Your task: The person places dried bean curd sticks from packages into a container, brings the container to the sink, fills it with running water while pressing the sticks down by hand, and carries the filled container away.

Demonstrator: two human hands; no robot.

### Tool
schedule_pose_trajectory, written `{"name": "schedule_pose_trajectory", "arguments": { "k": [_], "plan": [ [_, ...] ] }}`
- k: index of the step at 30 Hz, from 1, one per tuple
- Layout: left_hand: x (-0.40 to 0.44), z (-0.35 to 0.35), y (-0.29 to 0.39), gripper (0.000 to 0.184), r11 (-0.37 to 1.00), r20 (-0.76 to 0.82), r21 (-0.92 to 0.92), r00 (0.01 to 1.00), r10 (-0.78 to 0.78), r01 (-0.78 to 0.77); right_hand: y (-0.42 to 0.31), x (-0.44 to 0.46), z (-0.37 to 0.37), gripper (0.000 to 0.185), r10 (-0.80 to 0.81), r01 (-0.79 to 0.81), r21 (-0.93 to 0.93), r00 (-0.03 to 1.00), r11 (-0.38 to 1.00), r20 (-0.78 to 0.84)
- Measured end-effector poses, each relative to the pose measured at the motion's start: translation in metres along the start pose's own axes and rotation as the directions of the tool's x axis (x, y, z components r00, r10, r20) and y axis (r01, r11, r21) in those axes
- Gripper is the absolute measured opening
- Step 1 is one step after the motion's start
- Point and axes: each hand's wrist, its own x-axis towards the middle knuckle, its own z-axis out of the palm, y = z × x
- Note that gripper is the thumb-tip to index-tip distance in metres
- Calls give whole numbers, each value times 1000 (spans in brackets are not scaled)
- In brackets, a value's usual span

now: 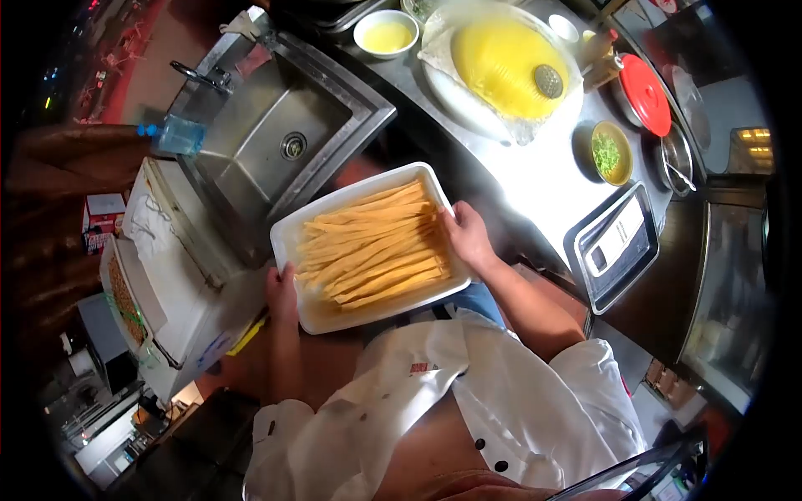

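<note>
A white rectangular plastic tray (390, 316) is held in front of my body, slightly tilted in view. Long, thin yellow-tan strips (372, 246) lie in it side by side in a loose heap; their exact kind is unclear. My left hand (282, 292) grips the tray's left end, thumb up at the rim and the other fingers hidden beneath. At the opposite end, my right hand (468, 237) is closed on the wall, its thumb over the rim.
A metal sink (259, 159) with a faucet (200, 77) stands ahead left. On the steel counter (530, 188) are a large yellow round thing (505, 63), a bowl of chopped greens (608, 154), a red lid (645, 96) and a black tray (614, 248). A white chest (180, 275) is at left.
</note>
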Motion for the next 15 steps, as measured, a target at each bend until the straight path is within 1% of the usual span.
{"name": "schedule_pose_trajectory", "arguments": {
  "k": [1, 2, 4, 5, 6, 8, 9, 10, 11, 12, 13, 14, 15],
  "plan": [
    [-3, 4, -27, 25, 997, 15, -36, 997, -73, 74, 10, -3, -2, 43, 4, -4, -37, 1000, 999, 18],
    [-10, 14, -41, 25, 995, 10, -38, 996, -87, 87, 20, -3, -4, 43, 6, -4, -76, 999, 997, 35],
    [-24, 35, -68, 25, 957, -36, -266, 991, -132, 118, 46, 0, -4, 42, 12, -6, -102, 998, 995, 66],
    [-21, 43, -95, 26, 945, -5, -300, 991, -136, 128, 59, 2, -3, 42, 15, -5, -120, 997, 993, 80],
    [-20, 52, -119, 26, 944, -3, -300, 989, -146, 139, 69, 4, -2, 42, 21, -10, -128, 996, 992, 85],
    [-14, 72, -154, 29, 946, -8, -302, 992, -127, 119, 89, 16, 3, 41, 100, -75, -192, 987, 978, 125],
    [-18, 86, -143, 32, 963, -60, -255, 993, -104, 85, 105, 26, 9, 41, 103, -77, -201, 987, 977, 126],
    [-12, 97, -151, 32, 961, -58, -259, 992, -112, 94, 121, 36, 17, 42, 62, -44, -182, 994, 982, 90],
    [-5, 106, -160, 32, 970, -67, -233, 994, -82, 64, 137, 46, 25, 43, 21, -12, -165, 998, 986, 56],
    [0, 115, -169, 32, 978, -76, -204, 996, -55, 39, 142, 56, 31, 43, 28, -17, -175, 998, 984, 63],
    [8, 127, -178, 33, 974, -92, -210, 990, -105, 84, 147, 68, 36, 43, 40, -27, -195, 997, 980, 61],
    [18, 140, -186, 33, 973, -88, -213, 990, -115, 94, 152, 86, 42, 44, 45, -33, -214, 997, 976, 55],
    [25, 151, -185, 34, 981, -102, -174, 989, -103, 84, 171, 104, 52, 46, 26, -16, -239, 999, 971, 40]
  ]
}}
